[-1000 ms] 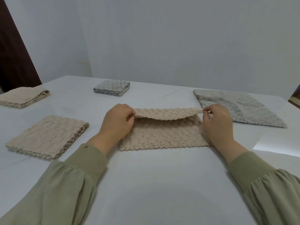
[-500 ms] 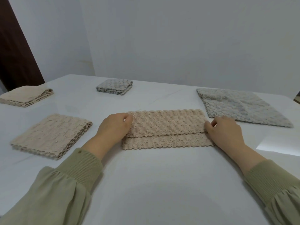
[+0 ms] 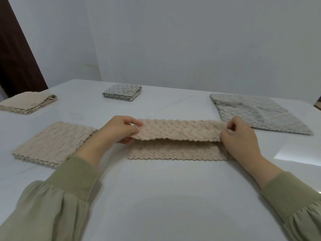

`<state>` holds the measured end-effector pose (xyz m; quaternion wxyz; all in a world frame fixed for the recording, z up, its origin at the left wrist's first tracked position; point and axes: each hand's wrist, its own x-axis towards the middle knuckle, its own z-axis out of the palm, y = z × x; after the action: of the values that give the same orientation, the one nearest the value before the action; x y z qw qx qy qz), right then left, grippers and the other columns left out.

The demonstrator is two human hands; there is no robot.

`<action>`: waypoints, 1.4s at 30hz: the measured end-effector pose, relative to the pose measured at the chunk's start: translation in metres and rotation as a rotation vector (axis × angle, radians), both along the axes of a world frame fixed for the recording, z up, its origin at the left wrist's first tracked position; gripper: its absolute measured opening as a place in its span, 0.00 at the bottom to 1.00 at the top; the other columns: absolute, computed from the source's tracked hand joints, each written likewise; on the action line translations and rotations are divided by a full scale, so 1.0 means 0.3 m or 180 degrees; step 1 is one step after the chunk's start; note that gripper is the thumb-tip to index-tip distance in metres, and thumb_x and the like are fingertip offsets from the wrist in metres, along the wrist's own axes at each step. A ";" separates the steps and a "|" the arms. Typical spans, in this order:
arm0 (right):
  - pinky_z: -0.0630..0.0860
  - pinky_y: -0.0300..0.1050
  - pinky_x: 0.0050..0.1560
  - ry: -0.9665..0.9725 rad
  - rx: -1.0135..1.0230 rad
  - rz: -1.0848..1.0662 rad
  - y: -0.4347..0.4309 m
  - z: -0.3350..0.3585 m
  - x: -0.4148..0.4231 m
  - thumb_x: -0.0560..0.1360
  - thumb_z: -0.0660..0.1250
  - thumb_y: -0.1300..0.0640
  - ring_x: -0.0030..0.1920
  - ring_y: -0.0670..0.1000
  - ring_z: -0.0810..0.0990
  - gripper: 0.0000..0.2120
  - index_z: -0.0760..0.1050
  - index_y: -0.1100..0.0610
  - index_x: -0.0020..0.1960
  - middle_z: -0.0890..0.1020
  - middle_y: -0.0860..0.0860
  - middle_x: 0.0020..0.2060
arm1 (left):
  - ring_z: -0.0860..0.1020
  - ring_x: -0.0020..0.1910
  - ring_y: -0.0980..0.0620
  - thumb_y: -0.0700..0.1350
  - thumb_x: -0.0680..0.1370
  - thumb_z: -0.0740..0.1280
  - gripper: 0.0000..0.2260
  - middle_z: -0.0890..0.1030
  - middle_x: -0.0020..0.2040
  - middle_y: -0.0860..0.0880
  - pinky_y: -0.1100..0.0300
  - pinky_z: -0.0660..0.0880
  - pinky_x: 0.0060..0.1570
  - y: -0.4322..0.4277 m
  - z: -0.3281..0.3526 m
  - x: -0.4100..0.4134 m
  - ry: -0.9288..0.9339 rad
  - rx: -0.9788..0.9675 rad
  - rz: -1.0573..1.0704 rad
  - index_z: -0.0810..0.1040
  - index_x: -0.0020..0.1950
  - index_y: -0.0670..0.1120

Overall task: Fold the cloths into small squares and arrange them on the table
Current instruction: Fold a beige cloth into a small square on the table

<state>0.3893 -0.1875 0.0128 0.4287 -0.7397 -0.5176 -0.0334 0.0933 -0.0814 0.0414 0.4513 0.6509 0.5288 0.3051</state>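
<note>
A long beige bumpy-textured cloth (image 3: 177,151) was laid at the middle of the white counter (image 3: 173,197), and its far layer was held lifted over the near part. The left end of this layer was pinched by the left hand (image 3: 119,131) and the right end by the right hand (image 3: 241,136) — each grip was closed on the cloth. A folded beige cloth (image 3: 52,141) was seen just left, a folded beige stack (image 3: 27,104) and a small grey folded square (image 3: 122,92) further away, and a flat grey cloth (image 3: 257,113) at the right.
</note>
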 end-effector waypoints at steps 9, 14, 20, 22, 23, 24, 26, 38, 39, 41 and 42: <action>0.66 0.45 0.42 -0.0545 -0.0337 -0.0063 -0.011 -0.031 0.026 0.69 0.63 0.66 0.42 0.53 0.73 0.07 0.73 0.55 0.39 0.77 0.49 0.36 | 0.73 0.21 0.59 0.36 0.74 0.69 0.09 0.73 0.30 0.50 0.68 0.72 0.26 0.002 -0.041 0.011 0.0549 0.0114 -0.0287 0.81 0.51 0.48; 0.70 0.43 0.48 -0.0481 -0.0584 0.0087 0.011 -0.037 0.034 0.71 0.62 0.67 0.47 0.53 0.76 0.11 0.80 0.57 0.47 0.81 0.51 0.44 | 0.73 0.29 0.56 0.35 0.75 0.67 0.09 0.71 0.32 0.51 0.68 0.75 0.33 -0.003 -0.067 0.052 0.0467 0.0459 -0.0218 0.81 0.49 0.48; 0.69 0.46 0.51 -0.0636 -0.0414 0.0105 0.074 -0.046 0.068 0.74 0.62 0.65 0.52 0.59 0.75 0.14 0.80 0.60 0.57 0.81 0.58 0.48 | 0.74 0.35 0.53 0.36 0.76 0.66 0.10 0.74 0.36 0.50 0.59 0.76 0.39 0.001 -0.073 0.071 0.0124 0.0773 0.0222 0.82 0.45 0.51; 0.66 0.42 0.52 -0.0493 0.0049 -0.0047 0.053 -0.036 0.058 0.75 0.63 0.63 0.51 0.57 0.75 0.11 0.80 0.61 0.55 0.82 0.56 0.46 | 0.72 0.33 0.54 0.34 0.76 0.65 0.10 0.73 0.34 0.50 0.66 0.74 0.32 0.000 -0.058 0.069 -0.0271 0.0700 0.0352 0.82 0.45 0.47; 0.67 0.42 0.52 -0.0462 0.0295 -0.0076 0.036 -0.030 0.048 0.75 0.64 0.64 0.50 0.56 0.76 0.09 0.81 0.61 0.52 0.82 0.55 0.44 | 0.72 0.32 0.54 0.33 0.76 0.65 0.10 0.72 0.34 0.50 0.67 0.74 0.30 -0.002 -0.050 0.065 -0.0476 0.0609 0.0360 0.82 0.45 0.46; 0.68 0.43 0.51 -0.0458 0.0509 -0.0078 0.017 -0.021 0.038 0.74 0.65 0.64 0.48 0.55 0.76 0.08 0.82 0.61 0.50 0.82 0.55 0.42 | 0.73 0.32 0.55 0.32 0.76 0.65 0.10 0.72 0.34 0.49 0.67 0.76 0.30 -0.003 -0.044 0.060 -0.0627 0.0511 0.0336 0.82 0.45 0.46; 0.70 0.45 0.50 -0.0535 0.0663 -0.0044 -0.005 -0.016 0.032 0.72 0.65 0.67 0.45 0.55 0.76 0.07 0.81 0.61 0.46 0.81 0.54 0.40 | 0.74 0.30 0.56 0.32 0.76 0.65 0.10 0.71 0.34 0.49 0.64 0.80 0.36 0.000 -0.043 0.046 -0.0660 0.0353 0.0237 0.82 0.44 0.46; 0.63 0.42 0.44 -0.0321 -0.0058 -0.0170 -0.003 -0.020 0.048 0.70 0.61 0.67 0.44 0.50 0.71 0.08 0.78 0.59 0.41 0.77 0.49 0.39 | 0.74 0.23 0.59 0.30 0.75 0.66 0.09 0.68 0.32 0.49 0.66 0.79 0.34 0.010 -0.043 0.017 -0.0193 0.0150 -0.0083 0.81 0.48 0.42; 0.63 0.42 0.43 -0.0322 -0.0034 -0.0183 -0.004 -0.019 0.046 0.69 0.61 0.67 0.44 0.50 0.71 0.08 0.77 0.59 0.40 0.77 0.50 0.39 | 0.73 0.23 0.60 0.30 0.75 0.66 0.10 0.68 0.32 0.49 0.66 0.79 0.34 0.011 -0.040 0.014 -0.0210 0.0137 -0.0095 0.81 0.47 0.42; 0.63 0.42 0.42 -0.0369 -0.0073 -0.0181 -0.004 -0.019 0.048 0.69 0.61 0.68 0.43 0.51 0.72 0.07 0.76 0.59 0.39 0.77 0.50 0.38 | 0.74 0.23 0.59 0.29 0.74 0.66 0.10 0.69 0.32 0.49 0.66 0.79 0.34 0.011 -0.037 0.008 -0.0188 0.0097 -0.0152 0.81 0.46 0.43; 0.63 0.43 0.42 -0.0424 -0.0151 -0.0167 -0.002 -0.020 0.052 0.68 0.61 0.68 0.42 0.51 0.72 0.07 0.76 0.59 0.38 0.76 0.50 0.37 | 0.74 0.24 0.58 0.29 0.74 0.66 0.10 0.70 0.33 0.49 0.65 0.79 0.34 0.009 -0.035 0.007 -0.0145 0.0061 -0.0205 0.81 0.46 0.43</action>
<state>0.4047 -0.1882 0.0067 0.3746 -0.7591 -0.5261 -0.0816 0.0955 -0.0786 0.0309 0.4665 0.6647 0.4943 0.3102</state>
